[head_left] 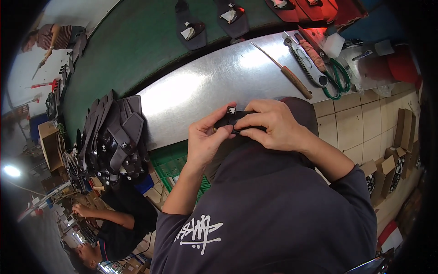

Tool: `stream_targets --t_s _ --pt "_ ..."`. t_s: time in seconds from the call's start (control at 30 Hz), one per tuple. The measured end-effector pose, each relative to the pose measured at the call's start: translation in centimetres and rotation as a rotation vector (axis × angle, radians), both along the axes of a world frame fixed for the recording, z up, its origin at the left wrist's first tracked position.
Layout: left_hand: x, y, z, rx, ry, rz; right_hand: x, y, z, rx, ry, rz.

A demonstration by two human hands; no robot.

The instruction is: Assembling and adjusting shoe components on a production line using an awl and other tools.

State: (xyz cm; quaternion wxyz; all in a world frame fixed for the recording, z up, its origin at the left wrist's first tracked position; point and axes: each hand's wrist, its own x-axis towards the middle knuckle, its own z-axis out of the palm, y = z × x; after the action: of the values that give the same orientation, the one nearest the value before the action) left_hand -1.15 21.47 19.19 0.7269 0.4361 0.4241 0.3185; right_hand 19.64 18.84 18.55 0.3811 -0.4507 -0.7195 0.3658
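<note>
Pinching a black piece (236, 117), left hand (205, 135) and right hand (274, 125); white lettering (203, 230) on shirt (292, 196).

Wearing a charcoal T-shirt (283, 196), loose fit, soft creases across the front. Short sleeves (358, 187), same cloth, same colour, wide at the hem. Has a white print (199, 233) on the left chest: brush-style strokes, long horizontal bar, small dots below. Bare forearms (182, 187) below the hems. Dark trousers (302, 114), brownish-black at the knee. Thin gold-coloured ring (214, 129) on a finger of the left hand (205, 139).
</note>
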Motion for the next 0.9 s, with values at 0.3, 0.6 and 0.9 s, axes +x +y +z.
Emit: stream_targets --t_s 0.3,0.6,0.9 --pt "0.0 1.3 -0.2 -0.112 0.143 -0.084 0.0 -0.7 0.1 -0.071 -0.016 0.053" --pt "0.4 1.7 0.2 -0.113 0.161 -0.06 -0.4 -1.1 -0.3 -0.053 -0.022 -0.041" --pt "0.2 2.2 0.4 -0.262 0.088 -0.02 -0.9 -1.3 -1.2 0.09 -0.032 -0.122"
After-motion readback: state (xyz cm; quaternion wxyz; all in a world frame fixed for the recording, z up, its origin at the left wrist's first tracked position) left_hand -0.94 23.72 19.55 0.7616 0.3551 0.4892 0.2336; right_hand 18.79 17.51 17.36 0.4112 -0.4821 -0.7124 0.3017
